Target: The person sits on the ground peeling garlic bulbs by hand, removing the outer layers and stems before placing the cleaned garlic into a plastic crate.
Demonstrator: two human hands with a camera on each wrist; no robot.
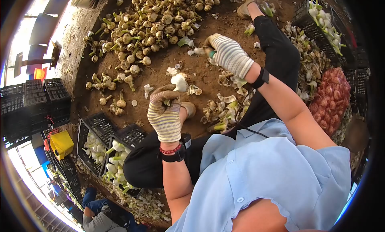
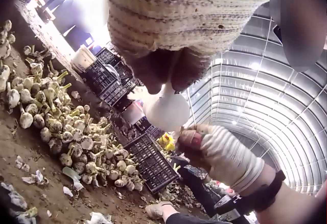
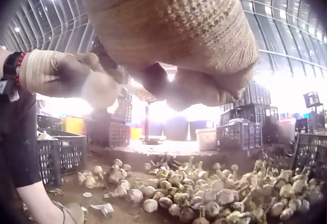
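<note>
My left hand point(image 1: 164, 111), in a striped knit glove with a red bead bracelet at the wrist, grips a white garlic bulb point(image 1: 179, 82) by its stalk end. In the left wrist view the bulb point(image 2: 166, 109) hangs below the glove's dark fingers point(image 2: 153, 73). My right hand point(image 1: 228, 53), in the same kind of glove, is curled round a small green-handled tool point(image 1: 211, 54), a short way beyond the bulb. The left wrist view shows it as a fist point(image 2: 214, 150) just right of the bulb. The right wrist view shows the left hand point(image 3: 76, 76) and bulb point(image 3: 102, 88) close by.
A big heap of untrimmed garlic point(image 1: 152, 23) lies on the dirt floor ahead. Black crates point(image 1: 100, 131) with trimmed bulbs stand at the left, another crate point(image 1: 321, 19) at the far right beside a red mesh sack point(image 1: 333, 99). Peels point(image 1: 224, 107) litter the ground. Another person point(image 1: 100, 220) sits nearby.
</note>
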